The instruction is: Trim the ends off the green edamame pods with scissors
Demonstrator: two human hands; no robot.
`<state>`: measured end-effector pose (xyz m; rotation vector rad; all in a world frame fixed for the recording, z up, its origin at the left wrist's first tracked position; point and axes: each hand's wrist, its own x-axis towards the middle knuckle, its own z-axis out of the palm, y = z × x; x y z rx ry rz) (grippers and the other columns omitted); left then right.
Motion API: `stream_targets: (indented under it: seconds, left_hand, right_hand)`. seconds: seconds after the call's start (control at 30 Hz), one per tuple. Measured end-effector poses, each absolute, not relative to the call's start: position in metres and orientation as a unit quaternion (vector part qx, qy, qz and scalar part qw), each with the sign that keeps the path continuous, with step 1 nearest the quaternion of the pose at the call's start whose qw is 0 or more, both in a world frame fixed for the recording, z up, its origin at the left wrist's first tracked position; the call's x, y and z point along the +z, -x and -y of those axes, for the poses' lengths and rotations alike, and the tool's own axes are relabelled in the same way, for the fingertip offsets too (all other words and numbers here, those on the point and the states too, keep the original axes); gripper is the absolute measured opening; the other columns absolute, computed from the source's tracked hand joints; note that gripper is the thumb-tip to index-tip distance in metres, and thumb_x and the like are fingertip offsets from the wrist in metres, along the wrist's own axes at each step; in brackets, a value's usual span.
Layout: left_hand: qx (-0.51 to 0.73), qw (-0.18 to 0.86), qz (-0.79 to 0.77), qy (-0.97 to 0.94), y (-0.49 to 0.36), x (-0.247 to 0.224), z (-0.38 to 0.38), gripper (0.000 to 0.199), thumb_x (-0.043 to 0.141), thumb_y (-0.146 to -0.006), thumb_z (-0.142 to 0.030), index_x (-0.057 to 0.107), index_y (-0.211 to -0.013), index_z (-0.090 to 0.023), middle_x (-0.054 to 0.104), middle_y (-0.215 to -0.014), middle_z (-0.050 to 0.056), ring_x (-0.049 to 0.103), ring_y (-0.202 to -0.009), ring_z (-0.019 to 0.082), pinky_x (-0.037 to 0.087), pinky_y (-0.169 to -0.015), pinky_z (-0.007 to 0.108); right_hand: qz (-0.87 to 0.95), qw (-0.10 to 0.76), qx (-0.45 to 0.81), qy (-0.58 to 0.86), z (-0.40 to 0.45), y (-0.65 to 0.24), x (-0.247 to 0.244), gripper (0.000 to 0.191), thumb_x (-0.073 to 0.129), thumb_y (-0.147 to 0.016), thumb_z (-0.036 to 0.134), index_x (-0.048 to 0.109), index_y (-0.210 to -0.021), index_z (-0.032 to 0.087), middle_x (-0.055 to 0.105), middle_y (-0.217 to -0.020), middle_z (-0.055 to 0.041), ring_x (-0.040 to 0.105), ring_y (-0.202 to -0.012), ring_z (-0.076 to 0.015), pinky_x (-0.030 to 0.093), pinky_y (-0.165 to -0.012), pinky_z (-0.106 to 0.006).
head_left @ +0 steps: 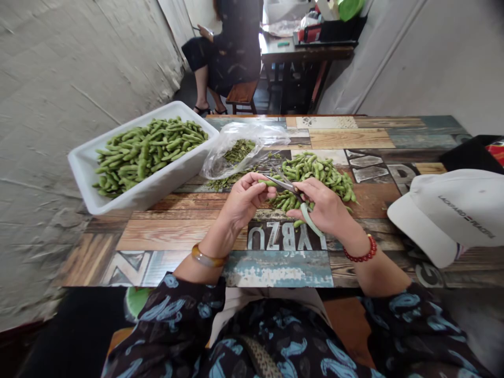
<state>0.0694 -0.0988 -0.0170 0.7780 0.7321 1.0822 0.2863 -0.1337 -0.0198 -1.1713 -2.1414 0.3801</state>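
Between the thumb and fingers of my left hand (249, 195) is a green edamame pod (268, 183), pinched over the middle of the table. My right hand (323, 202) grips scissors (306, 214) with pale green handles. Their blades reach left to the pod, apart from each other near its end. A loose pile of edamame pods (321, 176) lies just behind and under my right hand. Behind my left hand, a clear plastic bag (271, 134) lies open with small green trimmings (238, 151) in and beside it.
A white plastic bin (165, 189) heaped with pods stands at the left by the wall. A white cap (444, 210) and a black box (468, 152) are at the right on the patterned table (165, 233). Beyond, a person (240, 47) sits on a stool (242, 93).
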Motion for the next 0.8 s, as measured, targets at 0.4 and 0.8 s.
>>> stream_targets:
  seconds: [0.4, 0.8]
  left_hand:
    - [0.491, 0.719, -0.321, -0.373, -0.0709, -0.0157, 0.1005, 0.025, 0.082, -0.069, -0.022, 0.065, -0.083, -0.013, 0.074, -0.075, 0.003, 0.069, -0.064, 0.01, 0.058, -0.066, 0.021]
    - [0.495, 0.716, -0.33, -0.364, -0.0702, -0.016, 0.098, 0.024, 0.082, -0.069, -0.021, 0.064, -0.083, -0.014, 0.074, -0.079, 0.002, 0.069, -0.066, 0.01, 0.058, -0.067, 0.021]
  right_hand:
    - [0.817, 0.339, 0.158, 0.438, 0.1338, -0.2869, -0.0207, 0.048, 0.067, -0.085, 0.056, 0.06, -0.117, 0.02, 0.062, -0.096, -0.0081, 0.056, -0.069, -0.0182, 0.052, -0.066, -0.034]
    - [0.814, 0.336, 0.147, 0.451, 0.1338, -0.2864, -0.019, 0.048, 0.067, -0.085, 0.055, 0.061, -0.118, 0.019, 0.062, -0.098, -0.0082, 0.057, -0.072, -0.0189, 0.053, -0.07, -0.035]
